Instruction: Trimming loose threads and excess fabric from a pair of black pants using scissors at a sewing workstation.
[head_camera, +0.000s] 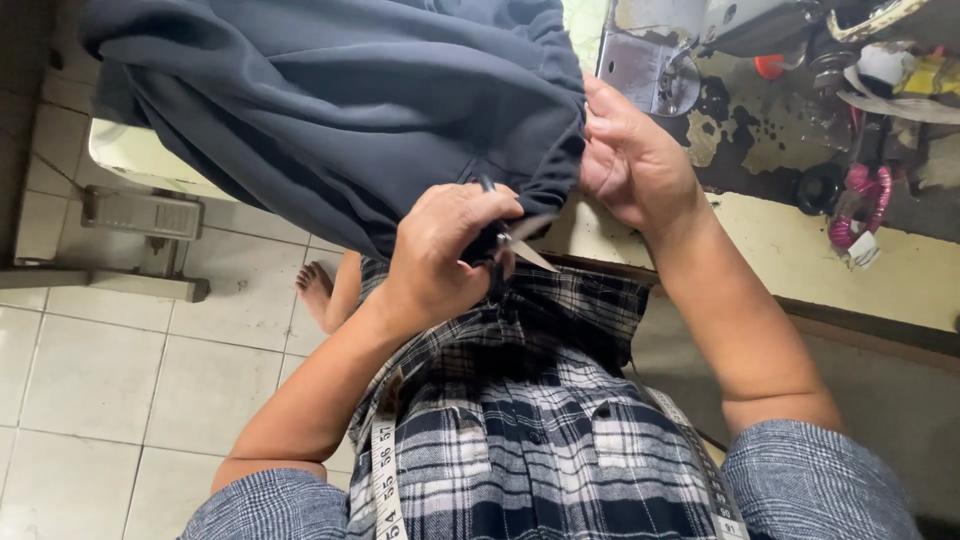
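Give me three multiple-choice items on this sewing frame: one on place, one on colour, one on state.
1. Where does the measuring tape lie?
A. around the person's neck, down the checked shirt
B. on the floor
C. on the sewing machine

2. What colour is the fabric held up?
A. red
B. dark blue-grey
C. white

3. What does the left hand hold?
A. nothing
B. a spool
C. small scissors

Answers:
1 A, both ends hang down the chest.
2 B, the cloth is dark blue-grey throughout.
3 C, blades stick out by the fabric's gathered edge, which the right hand grips.
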